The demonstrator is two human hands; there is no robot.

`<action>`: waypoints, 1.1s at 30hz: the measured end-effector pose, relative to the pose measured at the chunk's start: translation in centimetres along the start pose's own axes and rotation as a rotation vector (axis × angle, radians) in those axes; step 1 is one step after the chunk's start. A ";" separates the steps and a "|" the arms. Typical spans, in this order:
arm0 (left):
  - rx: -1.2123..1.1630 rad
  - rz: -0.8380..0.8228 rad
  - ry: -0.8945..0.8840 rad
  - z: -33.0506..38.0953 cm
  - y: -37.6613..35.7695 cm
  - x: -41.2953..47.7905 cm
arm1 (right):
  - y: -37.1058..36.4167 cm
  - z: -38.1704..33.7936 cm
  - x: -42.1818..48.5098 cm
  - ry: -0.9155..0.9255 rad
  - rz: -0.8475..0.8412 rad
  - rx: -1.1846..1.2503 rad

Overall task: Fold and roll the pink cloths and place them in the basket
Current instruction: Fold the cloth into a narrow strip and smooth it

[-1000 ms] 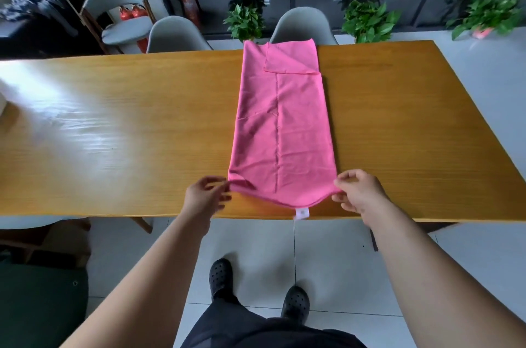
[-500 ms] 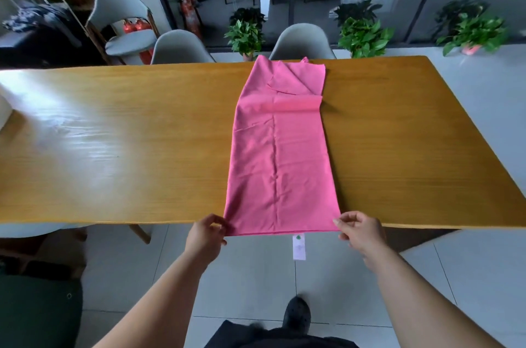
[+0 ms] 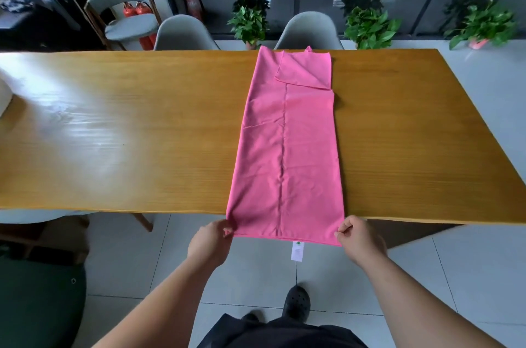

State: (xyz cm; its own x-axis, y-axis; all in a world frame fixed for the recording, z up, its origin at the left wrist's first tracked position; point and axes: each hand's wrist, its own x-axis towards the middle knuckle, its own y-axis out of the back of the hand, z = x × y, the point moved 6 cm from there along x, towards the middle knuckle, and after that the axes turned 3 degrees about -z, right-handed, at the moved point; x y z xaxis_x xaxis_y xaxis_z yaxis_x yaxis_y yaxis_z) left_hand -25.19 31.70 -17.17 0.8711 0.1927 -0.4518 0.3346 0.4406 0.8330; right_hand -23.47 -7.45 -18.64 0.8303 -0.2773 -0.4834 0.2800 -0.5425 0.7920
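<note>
One wooden counter (image 3: 113, 148) is running wide across the view and carrying the work.

One pink cloth (image 3: 284, 148), folded into a long narrow strip, is lying across the counter from its far edge to its near edge. The near end is hanging just past the near edge, and a lengthwise line is running down the middle of the strip.

One corner flap (image 3: 304, 71) is lying turned back over the far right end of the strip, so that end is not sitting square.

Two hands are working the near end. The left hand (image 3: 210, 242) is pinching the near left corner between thumb and fingers, and the right hand (image 3: 360, 239) is pinching the near right corner the same way. The hem between them is looking taut and level.

One white care label (image 3: 297, 251) is dangling from the near hem, right of centre.

Zero baskets are showing in this view.

Handling judgement:
- The strip is being squared and tensioned, seemingly ahead of the roll.
- Both corners are wanting equal pull, so the hem is staying parallel to the counter edge.
- The far flap is likely needing flattening first, or the roll is risking a lumpy, lopsided finish.
- The label is best going inside the first turn.
- Each turn is wanting to be tight, with both sides advancing together.
</note>
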 end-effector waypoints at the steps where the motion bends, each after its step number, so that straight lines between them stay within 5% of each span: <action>1: 0.117 0.016 -0.012 0.6 0.3 -0.1 | 0.4 -0.7 0.0 0.013 0.021 -0.047; 5: 0.350 0.084 -0.113 3.7 1.1 0.6 | 1.3 -3.6 1.3 0.081 0.044 -0.047; 15: 0.295 0.245 -0.352 12.6 4.4 5.4 | 4.2 -11.7 6.6 0.267 0.042 -0.004; 33: 0.313 0.075 -0.558 22.3 11.2 23.3 | 8.1 -25.7 19.8 0.302 -0.076 -0.166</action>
State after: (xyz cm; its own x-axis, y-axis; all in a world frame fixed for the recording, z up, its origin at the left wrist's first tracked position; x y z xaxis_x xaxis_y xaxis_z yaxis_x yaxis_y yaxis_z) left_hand 6.89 21.54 -11.23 0.9241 -0.3094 -0.2244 0.2806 0.1506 0.9479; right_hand 7.64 3.04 -12.20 0.9022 0.0193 -0.4310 0.4004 -0.4095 0.8198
